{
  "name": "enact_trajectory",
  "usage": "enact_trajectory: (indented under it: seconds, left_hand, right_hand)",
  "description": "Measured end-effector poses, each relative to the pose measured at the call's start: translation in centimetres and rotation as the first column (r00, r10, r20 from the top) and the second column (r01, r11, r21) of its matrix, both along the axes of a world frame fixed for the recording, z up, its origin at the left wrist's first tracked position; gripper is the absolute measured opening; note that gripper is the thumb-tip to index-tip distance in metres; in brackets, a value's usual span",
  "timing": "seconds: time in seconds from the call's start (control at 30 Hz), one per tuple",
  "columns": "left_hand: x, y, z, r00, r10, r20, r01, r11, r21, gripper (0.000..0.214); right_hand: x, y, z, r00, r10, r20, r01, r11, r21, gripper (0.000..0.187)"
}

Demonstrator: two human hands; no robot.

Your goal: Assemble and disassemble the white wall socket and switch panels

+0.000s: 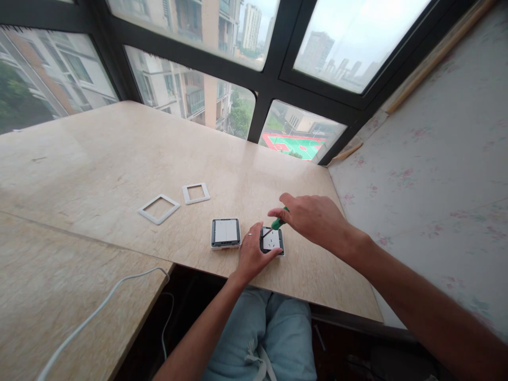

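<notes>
My left hand [254, 251] grips a wall socket [272, 239] by its sides, fingers at its left edge and thumb at its near right corner. The socket has a white face with dark slots and a dark frame, and lies face up on the stone counter. In my right hand [311, 217] is a screwdriver with a green handle [279, 221]. It slants down to the left, its dark shaft reaching the upper left part of the socket. To the left of my left hand sits a wall switch [226, 233] with a white face and dark frame, touched by neither hand.
Two white cover frames, one square [147, 214] and one smaller-looking [187, 197], lie left of the switch. A white cable [107, 299] crosses the lower left of the counter [99, 159]. Windows stand behind, and a flowered wall [428, 185] rises on the right.
</notes>
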State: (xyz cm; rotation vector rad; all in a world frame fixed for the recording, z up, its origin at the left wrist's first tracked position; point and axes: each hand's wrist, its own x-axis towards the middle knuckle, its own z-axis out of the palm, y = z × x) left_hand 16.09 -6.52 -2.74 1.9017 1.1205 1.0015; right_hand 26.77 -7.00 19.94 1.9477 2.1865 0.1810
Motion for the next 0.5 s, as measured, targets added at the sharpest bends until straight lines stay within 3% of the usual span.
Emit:
enact_trajectory:
  seconds: [0.07, 0.13, 0.23, 0.33, 0.43, 0.5]
  left_hand:
    - [0.0, 0.0, 0.1, 1.000, -0.004, 0.002, 0.004, 1.000, 0.003, 0.084]
    - [0.0, 0.0, 0.1, 1.000, -0.010, 0.005, 0.010, 1.000, 0.008, 0.084]
    - [0.0, 0.0, 0.1, 1.000, -0.007, 0.013, 0.006, 1.000, 0.019, 0.084]
    - [0.0, 0.0, 0.0, 1.000, -0.001, 0.006, 0.001, 1.000, 0.019, 0.083]
    - [-0.1, 0.0, 0.1, 1.000, -0.005, 0.000, 0.005, 1.000, 0.014, 0.083]
    - [-0.1, 0.0, 0.1, 1.000, -0.009, 0.000, 0.009, 1.000, 0.013, 0.083]
  right_hand:
    - [0.3, 0.1, 0.2, 0.999, 0.026, -0.024, -0.026, 1.000, 0.000, 0.035]
    - [1.0, 0.0, 0.4, 0.976, 0.165, -0.144, -0.169, 0.985, -0.020, 0.027]
    - [1.6, -0.3, 0.4, 0.906, 0.287, -0.310, -0.309, 0.951, -0.025, 0.048]
    - [1.2, -0.3, -0.1, 0.940, 0.177, -0.291, -0.184, 0.983, 0.001, 0.053]
    - [0.5, 0.1, -0.3, 0.997, 0.003, -0.082, -0.002, 1.000, 0.018, 0.047]
    - [0.4, 0.2, -0.1, 0.999, -0.043, -0.014, 0.043, 0.999, 0.019, 0.043]
